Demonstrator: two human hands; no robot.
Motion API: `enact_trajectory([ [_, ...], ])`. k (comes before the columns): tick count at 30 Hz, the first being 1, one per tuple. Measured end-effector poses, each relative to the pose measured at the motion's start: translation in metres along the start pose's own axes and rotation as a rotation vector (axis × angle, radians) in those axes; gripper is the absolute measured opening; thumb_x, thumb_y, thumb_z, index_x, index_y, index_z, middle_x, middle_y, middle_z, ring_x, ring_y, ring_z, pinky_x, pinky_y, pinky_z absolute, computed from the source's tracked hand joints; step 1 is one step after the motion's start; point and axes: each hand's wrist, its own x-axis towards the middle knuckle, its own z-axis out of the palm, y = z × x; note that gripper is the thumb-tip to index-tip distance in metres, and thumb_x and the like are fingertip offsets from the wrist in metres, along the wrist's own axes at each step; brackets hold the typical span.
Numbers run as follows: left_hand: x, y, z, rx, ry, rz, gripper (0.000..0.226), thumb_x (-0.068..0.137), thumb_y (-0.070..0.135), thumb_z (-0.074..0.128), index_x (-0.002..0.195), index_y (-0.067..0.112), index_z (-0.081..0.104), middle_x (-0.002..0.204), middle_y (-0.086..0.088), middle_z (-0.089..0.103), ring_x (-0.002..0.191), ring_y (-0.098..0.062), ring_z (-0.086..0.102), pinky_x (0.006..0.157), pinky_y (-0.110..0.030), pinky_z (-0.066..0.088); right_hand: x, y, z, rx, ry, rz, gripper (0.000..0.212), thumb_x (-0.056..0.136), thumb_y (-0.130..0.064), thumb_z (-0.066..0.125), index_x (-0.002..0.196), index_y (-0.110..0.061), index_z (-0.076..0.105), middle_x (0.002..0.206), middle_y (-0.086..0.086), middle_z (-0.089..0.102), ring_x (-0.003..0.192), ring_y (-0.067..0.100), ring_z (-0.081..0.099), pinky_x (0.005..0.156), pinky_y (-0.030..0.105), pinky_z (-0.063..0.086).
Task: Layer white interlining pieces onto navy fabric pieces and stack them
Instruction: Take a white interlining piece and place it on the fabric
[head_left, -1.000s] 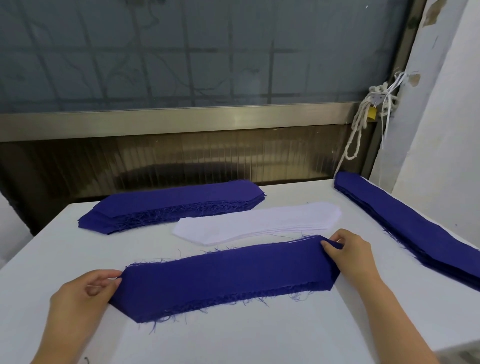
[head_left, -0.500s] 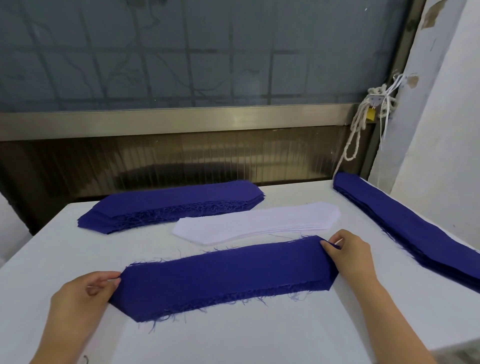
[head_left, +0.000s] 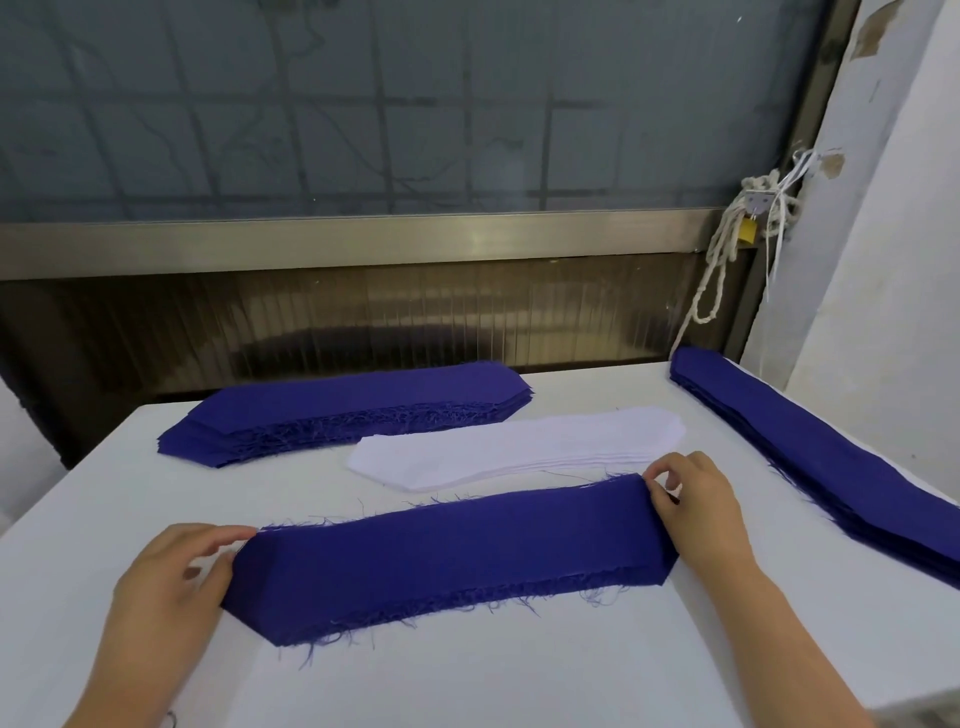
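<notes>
Both hands are on the near navy stack (head_left: 452, 556), a long pile of navy fabric pcs w/ angled ends and frayed edges, lying flat across the front-middle of the white desk (head_left: 467, 675). The left hand (head_left: 171, 577) is at the stack's left end, fingers curled round the edge w/ the forefinger reaching onto the far corner. The right hand (head_left: 696, 504) is at the right end, pinching the far corner btwn thumb and curled fingers. The top layer is navy.

Just behind it, close but not touching afaict, is the white interlining stack (head_left: 519, 452), same kind of long shape, neatly piled. Behind that and a bit to the left is the far navy stack (head_left: 343, 410) (lots of loose threads along its front edge). Well off to the right, a third pile, the right navy stack (head_left: 831, 457), runs along the desk's right edge from back to front.

Bkgd: a rope (head_left: 727, 244) bundled up on the window frame at the back right corner, w/ a loop hanging down toward the desk.
</notes>
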Motion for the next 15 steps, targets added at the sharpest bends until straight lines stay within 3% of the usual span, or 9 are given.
enact_trajectory([
  [5,-0.0036,0.01,0.0031,-0.025,-0.124,0.084,0.03,0.078,0.009,0.078,0.088,0.037,0.074,0.094,0.021,0.065,0.088,-0.001,0.058,0.072,-0.005,0.04,-0.003,-0.0078,0.0017,0.126,-0.136,-0.174,0.014,0.085,-0.011,0.069,0.083,-0.025,0.066,0.082,-0.008,0.055,0.074,0.009,0.053,0.068,0.01,0.041],
  [15,-0.0032,0.0099,0.0039,-0.074,-0.137,-0.021,0.03,0.078,0.004,0.078,0.081,0.033,0.076,0.087,0.019,0.068,0.086,0.001,0.059,0.071,-0.003,0.04,-0.0026,-0.0043,0.006,0.163,-0.198,-0.145,0.022,0.084,-0.009,0.07,0.078,-0.03,0.066,0.083,-0.007,0.056,0.072,0.006,0.053,0.07,0.008,0.04],
])
